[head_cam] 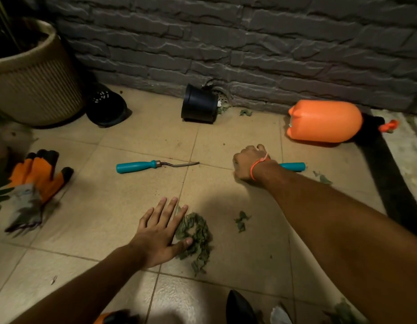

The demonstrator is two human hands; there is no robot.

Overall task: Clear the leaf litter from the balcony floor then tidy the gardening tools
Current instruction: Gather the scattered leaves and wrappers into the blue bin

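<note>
the left hand point(157, 232) lies flat on the tiled floor point(86, 230), fingers straight and spread, its thumb and fingertips touching the edge of a small heap of green leaf litter point(198, 237); it holds nothing. the right hand point(248, 163) reaches further out, seen from the back with fingers curled under; a teal handle point(293, 166) shows just past its wrist, but i cannot tell whether the hand grips it. an orange cord point(257, 166) circles that wrist. a few loose leaf scraps point(242, 219) lie right of the heap, more point(322, 177) beside the right forearm. a second teal-handled tool point(153, 165) with a thin bent metal tip lies on the tiles between the hands and the wall. orange and grey gloves point(36, 183) lie at the left. against the grey brick wall point(249, 43) lie a tipped black pot point(199, 104), an orange jug point(325, 121) on its side, and a ribbed beige planter point(32, 83) with a dark dish point(107, 108) beside it.
</note>
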